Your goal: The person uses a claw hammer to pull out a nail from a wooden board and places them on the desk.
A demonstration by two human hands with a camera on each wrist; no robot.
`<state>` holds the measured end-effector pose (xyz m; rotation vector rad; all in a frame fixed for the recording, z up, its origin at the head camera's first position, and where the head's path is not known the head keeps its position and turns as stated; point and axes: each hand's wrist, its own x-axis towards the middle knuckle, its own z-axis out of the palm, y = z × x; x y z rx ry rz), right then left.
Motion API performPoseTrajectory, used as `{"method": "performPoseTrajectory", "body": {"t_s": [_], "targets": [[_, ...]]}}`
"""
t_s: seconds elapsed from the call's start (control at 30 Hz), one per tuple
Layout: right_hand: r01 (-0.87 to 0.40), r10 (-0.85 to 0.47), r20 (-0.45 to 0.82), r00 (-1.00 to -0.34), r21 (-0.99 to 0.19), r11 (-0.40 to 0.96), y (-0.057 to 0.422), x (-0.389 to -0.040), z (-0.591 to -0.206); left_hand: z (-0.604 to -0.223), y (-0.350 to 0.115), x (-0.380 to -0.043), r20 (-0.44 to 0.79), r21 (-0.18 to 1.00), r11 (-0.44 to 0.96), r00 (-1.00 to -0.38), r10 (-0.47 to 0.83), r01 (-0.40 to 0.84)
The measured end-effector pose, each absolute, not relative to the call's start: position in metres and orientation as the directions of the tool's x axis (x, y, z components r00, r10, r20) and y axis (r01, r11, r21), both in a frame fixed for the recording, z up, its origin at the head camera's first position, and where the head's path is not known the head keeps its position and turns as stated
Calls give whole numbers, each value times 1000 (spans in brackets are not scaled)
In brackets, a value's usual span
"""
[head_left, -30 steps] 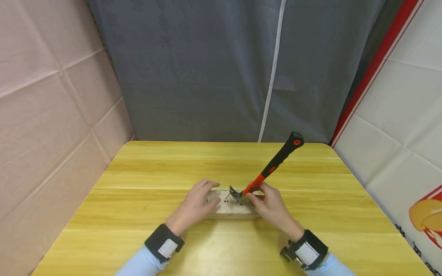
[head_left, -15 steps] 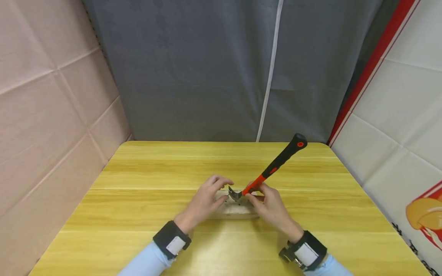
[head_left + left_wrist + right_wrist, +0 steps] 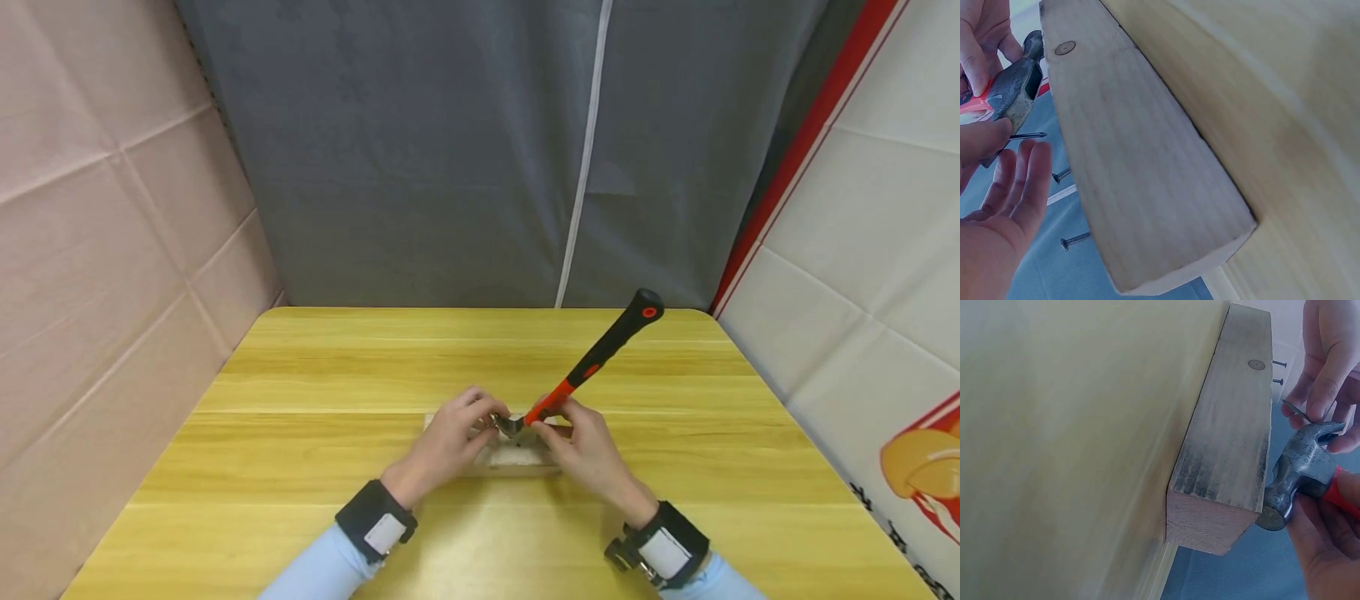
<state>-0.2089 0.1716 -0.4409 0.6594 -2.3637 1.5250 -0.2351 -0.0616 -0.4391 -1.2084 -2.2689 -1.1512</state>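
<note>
My right hand (image 3: 588, 446) grips a claw hammer (image 3: 600, 357) low on its red shaft, close to the head. The black handle slants up to the right. In the right wrist view the steel hammer head (image 3: 1302, 461) sits beside a wooden block (image 3: 1225, 431), its claw turned toward my left hand (image 3: 1329, 369). With thumb and fingers, the left hand pinches a thin nail (image 3: 1030, 135) at the claw. On the block's face toward the hands, two other nails stick out, one nail (image 3: 1075, 240) nearer the block's end. Fingers hide part of the pinched nail.
The block lies on a yellow wood-grain table (image 3: 315, 467). A grey curtain (image 3: 420, 167) hangs behind its far edge. Pale sheeting (image 3: 112, 292) stands at the left, and a white printed sheet (image 3: 885, 275) with a red border at the right.
My left hand has moved right, from over the block's left part to the hammer's claw, and its fingers have closed on the nail. The right hand and hammer have hardly moved.
</note>
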Motion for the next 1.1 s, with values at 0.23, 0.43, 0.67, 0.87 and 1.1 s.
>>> {"method": "performPoseTrajectory", "body": {"t_s": [0.23,0.43,0.67,0.87,1.1], "targets": [[-509,-240,450,-860,-789,345,171,-209,-442,-442,-63,-235,594,506,319,-592,545,802],[-519,-244,459,-854,-782,346,171,-209,-441,-443,-63,-235,599,498,324,-590,541,804],[-514,-241,455,-857,-783,350,171,-210,-443,-443,-63,-235,604,490,323,-583,544,809],[-528,-245,468,-849,-774,350,171,-210,-442,-444,-63,-235,608,488,333,-589,533,806],[-550,-260,485,-835,-757,352,170,-211,-442,-439,-64,-234,626,496,332,-595,504,802]]}}
